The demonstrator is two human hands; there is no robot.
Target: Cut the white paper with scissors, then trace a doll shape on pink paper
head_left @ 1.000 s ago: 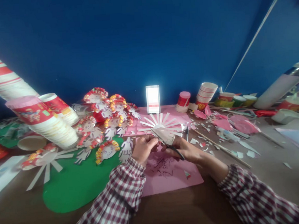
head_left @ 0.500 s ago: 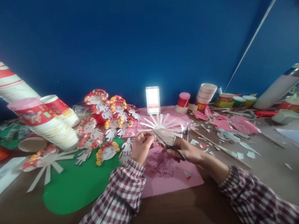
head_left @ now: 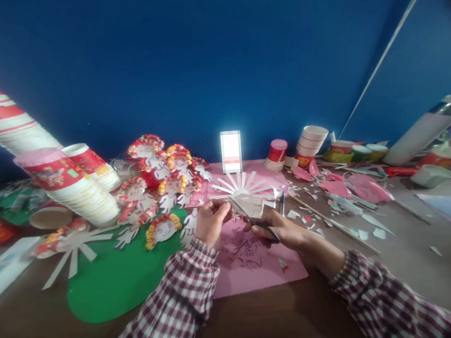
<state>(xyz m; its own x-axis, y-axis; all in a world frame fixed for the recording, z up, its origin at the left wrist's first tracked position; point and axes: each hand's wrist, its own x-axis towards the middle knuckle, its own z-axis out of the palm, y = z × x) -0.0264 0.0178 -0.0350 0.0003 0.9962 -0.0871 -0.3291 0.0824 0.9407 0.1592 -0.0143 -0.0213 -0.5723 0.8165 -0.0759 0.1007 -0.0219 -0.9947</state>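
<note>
Scissors (head_left: 267, 231) in curled right hand (head_left: 281, 228); left hand (head_left: 213, 221) pinches paper (head_left: 256, 208) edge; narrow gap between hands.

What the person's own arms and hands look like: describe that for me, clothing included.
The left sleeve and right sleeve match: loose, long, checked in dark purplish red and white, with gathered cuffs at the wrists. The left hand and right hand are bare, without gloves. Finer details, such as any markings, are too blurred to tell.

At the bottom, sleeves (head_left: 189, 277) are checked in maroon and white. At centre, scissors (head_left: 267, 229) are black-handled.
</note>
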